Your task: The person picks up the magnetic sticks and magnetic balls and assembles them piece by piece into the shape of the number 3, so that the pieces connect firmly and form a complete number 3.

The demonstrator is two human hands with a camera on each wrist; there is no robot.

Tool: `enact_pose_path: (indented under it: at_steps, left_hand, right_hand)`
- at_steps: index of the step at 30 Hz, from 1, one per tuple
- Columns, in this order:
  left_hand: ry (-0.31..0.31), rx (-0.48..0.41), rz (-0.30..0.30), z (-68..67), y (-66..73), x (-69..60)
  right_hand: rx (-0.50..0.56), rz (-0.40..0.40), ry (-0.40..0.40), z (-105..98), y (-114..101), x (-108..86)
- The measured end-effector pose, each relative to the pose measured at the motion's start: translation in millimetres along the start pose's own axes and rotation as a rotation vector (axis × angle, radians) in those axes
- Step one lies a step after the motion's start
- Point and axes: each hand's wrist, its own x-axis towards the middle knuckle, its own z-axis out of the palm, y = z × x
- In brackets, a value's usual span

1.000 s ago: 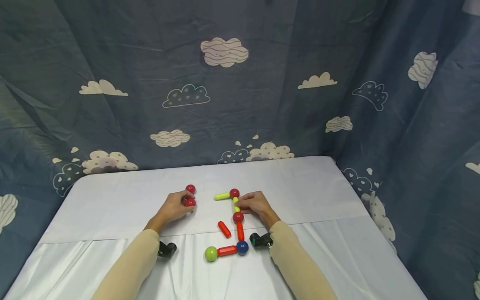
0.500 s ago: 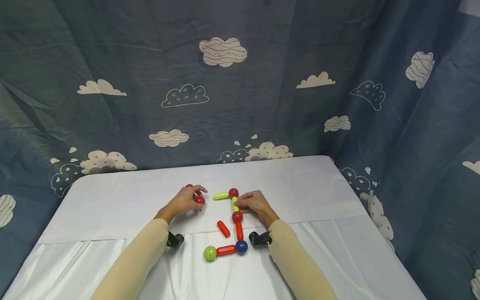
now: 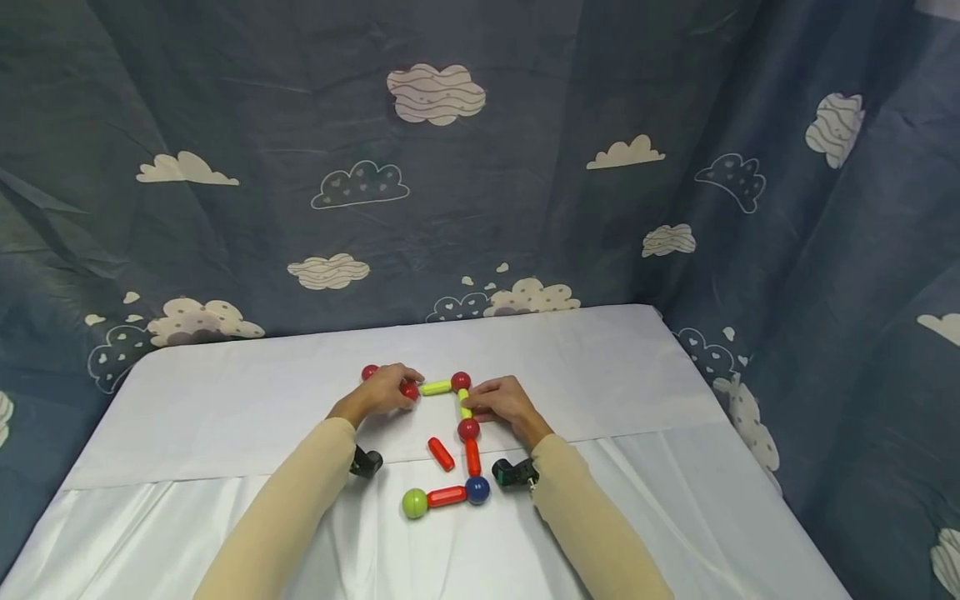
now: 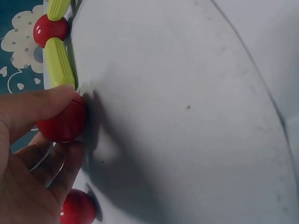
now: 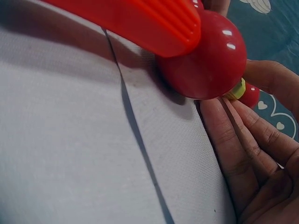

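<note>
Between thumb and fingers my left hand (image 3: pixel 380 390) grips a red ball (image 4: pixel 65 120). The ball meets the free end of a yellow-green rod (image 4: pixel 59 63), whose other end joins a red corner ball (image 3: pixel 461 381). My right hand (image 3: pixel 508 406) pinches a second yellow-green rod (image 3: pixel 464 404) running from that corner ball to a nearer red ball (image 5: pixel 215 56); in the right wrist view little of this rod shows. From there the chain continues through a red rod (image 3: pixel 472 457), a blue ball (image 3: pixel 477 490), another red rod (image 3: pixel 447 496) and a green ball (image 3: pixel 414 503).
A loose red rod (image 3: pixel 441 454) lies inside the bend of the chain. One more red ball (image 4: pixel 77 207) rests behind the left hand. White cloth (image 3: pixel 637 500) covers the table, and a dark cloud-print curtain (image 3: pixel 525 167) hangs behind it.
My left hand has moved right with the red ball, bringing it up against the yellow-green rod's end. The right hand keeps its hold on the other yellow-green rod.
</note>
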Motion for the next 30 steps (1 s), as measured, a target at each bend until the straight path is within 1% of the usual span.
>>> enact_pose_path:
  at_steps: [3, 6, 10, 15, 20, 23, 30]
  left_hand:
    - [-0.009, -0.006, -0.024, -0.7, -0.7, 0.0]
    - [-0.015, -0.019, -0.035, -1.3, -0.7, -0.7]
    - [-0.016, -0.034, -0.036, -1.1, -0.7, -1.3]
    - [-0.004, -0.034, -0.033, 0.4, -0.7, -0.6]
    - [0.008, -0.051, -0.064, 1.9, 0.8, -0.2]
    - [0.016, -0.054, -0.073, 2.6, 1.4, 0.8]
    - [0.046, -0.094, -0.062, 3.7, 0.8, 1.7]
  right_hand:
    - [-0.004, 0.000, -0.004, 0.8, -0.8, -0.3]
    - [-0.001, 0.008, -0.003, 1.3, -1.0, -0.6]
    - [-0.007, 0.015, 0.000, 1.6, -0.9, -1.7]
    - [-0.024, 0.029, 0.010, 1.7, -0.7, -2.1]
    - [-0.019, 0.022, 0.003, 1.1, 0.6, -0.4]
    - [-0.016, 0.013, 0.003, 1.1, 0.1, -0.6]
    - [-0.013, 0.003, 0.004, 0.4, -1.1, -0.1]
